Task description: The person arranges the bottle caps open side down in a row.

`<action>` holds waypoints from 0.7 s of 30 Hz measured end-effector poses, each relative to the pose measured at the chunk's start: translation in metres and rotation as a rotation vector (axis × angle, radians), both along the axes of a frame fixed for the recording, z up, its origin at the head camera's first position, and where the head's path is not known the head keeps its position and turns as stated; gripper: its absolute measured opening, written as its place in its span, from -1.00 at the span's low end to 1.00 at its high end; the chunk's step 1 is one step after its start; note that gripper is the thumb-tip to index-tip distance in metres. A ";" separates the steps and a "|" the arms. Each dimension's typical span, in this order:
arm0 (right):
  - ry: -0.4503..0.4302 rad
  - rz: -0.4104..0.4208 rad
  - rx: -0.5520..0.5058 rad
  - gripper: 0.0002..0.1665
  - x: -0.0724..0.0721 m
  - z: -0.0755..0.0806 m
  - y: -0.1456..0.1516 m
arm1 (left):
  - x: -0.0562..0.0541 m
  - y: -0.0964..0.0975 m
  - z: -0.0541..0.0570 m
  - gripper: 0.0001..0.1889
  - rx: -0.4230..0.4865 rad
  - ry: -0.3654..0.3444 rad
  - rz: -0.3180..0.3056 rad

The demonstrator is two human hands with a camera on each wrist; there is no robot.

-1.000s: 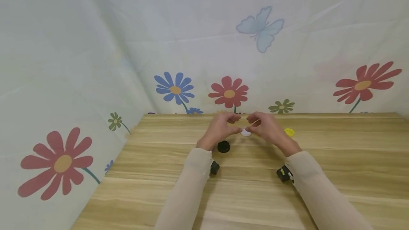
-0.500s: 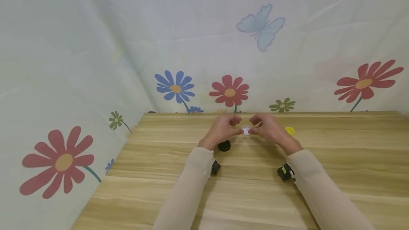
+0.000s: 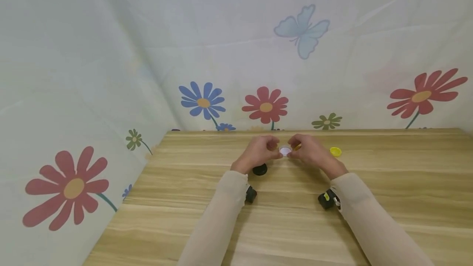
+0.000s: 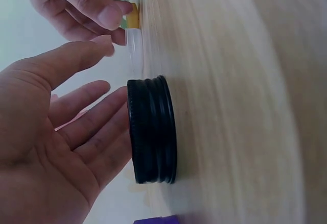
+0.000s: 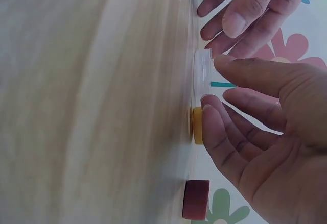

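- Head view: black ridged lid [image 3: 260, 169] on table [image 3: 284, 233], beside left hand [image 3: 256, 152].
- Left hand, right hand [image 3: 313, 151]: each grip slack, holding nothing.
- White disc [image 3: 285, 151] on table between both thumbs; contact unclear.
- Yellow lid [image 3: 335, 152] right of right hand.
- Flowered backdrop [image 3: 225, 52] behind.

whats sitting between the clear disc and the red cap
The yellow cap does, right by the clear disc, with a gap before the red cap; the right wrist view shows this.
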State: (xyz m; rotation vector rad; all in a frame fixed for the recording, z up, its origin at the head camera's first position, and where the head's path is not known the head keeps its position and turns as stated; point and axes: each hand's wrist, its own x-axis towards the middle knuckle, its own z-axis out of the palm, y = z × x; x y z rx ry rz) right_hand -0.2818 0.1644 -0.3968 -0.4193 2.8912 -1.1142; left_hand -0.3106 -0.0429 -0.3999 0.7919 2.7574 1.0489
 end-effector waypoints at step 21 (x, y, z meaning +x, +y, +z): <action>-0.017 0.004 0.014 -0.59 -0.003 -0.007 -0.005 | 0.000 0.000 -0.003 -0.62 -0.004 -0.018 -0.037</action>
